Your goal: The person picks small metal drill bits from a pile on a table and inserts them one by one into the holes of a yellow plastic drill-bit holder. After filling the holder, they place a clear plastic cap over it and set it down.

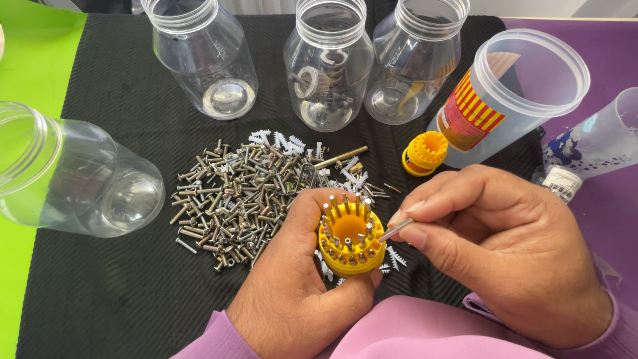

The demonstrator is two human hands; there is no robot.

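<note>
My left hand (292, 286) grips a yellow round bit holder (350, 238) with several metal bits standing in its slots. My right hand (505, 246) pinches a small metal bit (395, 230) between thumb and forefinger, its tip touching the holder's right side. A pile of metal screws (246, 199) lies on the black mat (119, 292) just left of the holder. White plastic wall plugs (279, 140) lie at the pile's far edge and under the holder.
Three clear jars stand upright at the back (206, 56) (329, 63) (412, 60). Another clear jar (73, 173) lies on its side at left. A striped plastic tub (518, 93) leans at right, with a second yellow holder (424, 153) beside it.
</note>
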